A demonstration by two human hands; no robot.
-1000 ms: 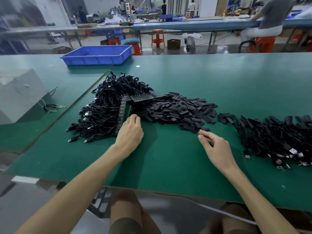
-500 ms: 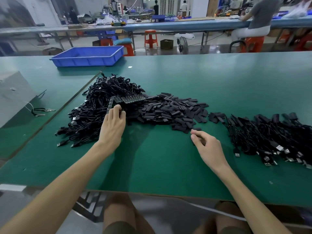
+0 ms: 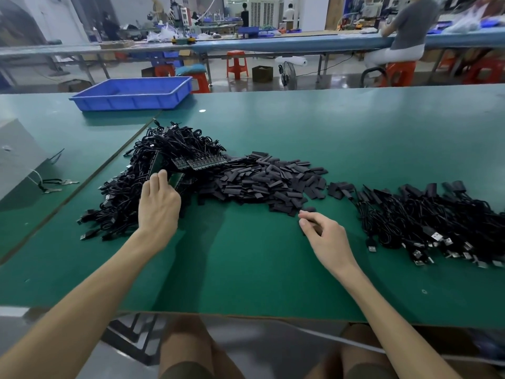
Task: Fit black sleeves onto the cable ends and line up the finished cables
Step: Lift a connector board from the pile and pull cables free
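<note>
Green bench (image 3: 355, 138): our left hand (image 3: 159, 206) lies nearly flat on the cable heap (image 3: 131, 192); our right hand (image 3: 325, 236) curls beside the sleeve pile (image 3: 262, 181), grip unclear; sleeved cables (image 3: 426, 217) at right point plugs (image 3: 437, 237) toward us.

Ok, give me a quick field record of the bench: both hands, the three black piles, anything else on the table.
left hand: fingers on a green board strip in the left cable pile; grip unclear
right hand: fingers curled at the near edge of the sleeve heap; hold unclear
right cable pile: USB plugs towards the near edge
blue tray: far left on the green table
</note>
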